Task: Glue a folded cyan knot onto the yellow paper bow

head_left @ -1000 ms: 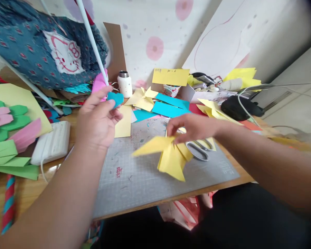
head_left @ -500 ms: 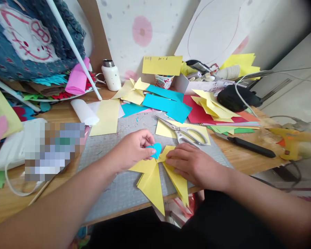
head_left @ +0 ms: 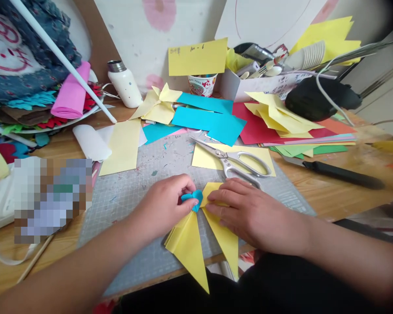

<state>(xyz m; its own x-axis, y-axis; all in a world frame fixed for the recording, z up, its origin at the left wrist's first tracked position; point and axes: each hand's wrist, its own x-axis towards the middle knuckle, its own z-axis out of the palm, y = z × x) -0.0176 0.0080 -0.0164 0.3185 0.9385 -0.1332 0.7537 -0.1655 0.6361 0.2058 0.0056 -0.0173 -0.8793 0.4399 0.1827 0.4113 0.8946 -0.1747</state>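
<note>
A folded yellow paper star [head_left: 190, 248] lies on the grey cutting mat [head_left: 134, 192], its points reaching past the table's front edge. My left hand [head_left: 165, 207] pinches a small blue paper heart [head_left: 194, 199] and holds it down at the star's centre. My right hand [head_left: 240, 209] lies flat on the right side of the star, fingers stretched out and pressing the yellow paper, fingertips close to the heart.
Scissors [head_left: 236, 162] lie on a yellow sheet just behind my hands. Blue [head_left: 209, 122], red and yellow sheets pile up further back. A black-handled knife [head_left: 334, 172] is at the right, a white bottle [head_left: 124, 85] at the back, a pink roll [head_left: 72, 93] at the left.
My left hand came down from the air with the blue heart and set it on the star's centre. My right hand pulled the star toward the front edge and flattened on it.
</note>
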